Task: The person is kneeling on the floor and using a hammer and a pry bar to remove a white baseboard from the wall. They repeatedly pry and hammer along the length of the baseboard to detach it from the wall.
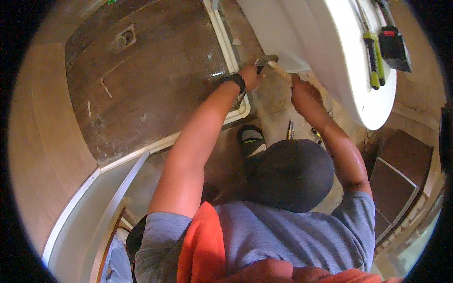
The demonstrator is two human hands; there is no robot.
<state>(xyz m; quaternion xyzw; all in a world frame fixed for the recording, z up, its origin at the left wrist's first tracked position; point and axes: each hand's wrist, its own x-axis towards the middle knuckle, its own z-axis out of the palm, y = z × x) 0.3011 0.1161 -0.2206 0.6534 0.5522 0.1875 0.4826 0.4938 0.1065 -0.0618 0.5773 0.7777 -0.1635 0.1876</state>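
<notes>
My right hand [306, 96] is closed around the light wooden handle of a hammer [281, 71]. The hammer's head [270, 59] is right beside the top of a dark-ended tool [260, 69], and I cannot tell whether they touch. My left hand [250, 78], with a black watch on its wrist, is closed around that tool, perhaps a chisel. A thin metal part [241, 100] shows below this hand, close to the cream raised border [228, 45] of the brown floor area. The fingers hide most of the tool.
At the right stands a large white fixture [325, 52], with green-handled pliers [375, 61] and a black tool with a red patch [395, 49] on it. A slim tool [290, 129] and a yellow-black item [317, 136] lie near my knee. A drain [123, 40] lies far left.
</notes>
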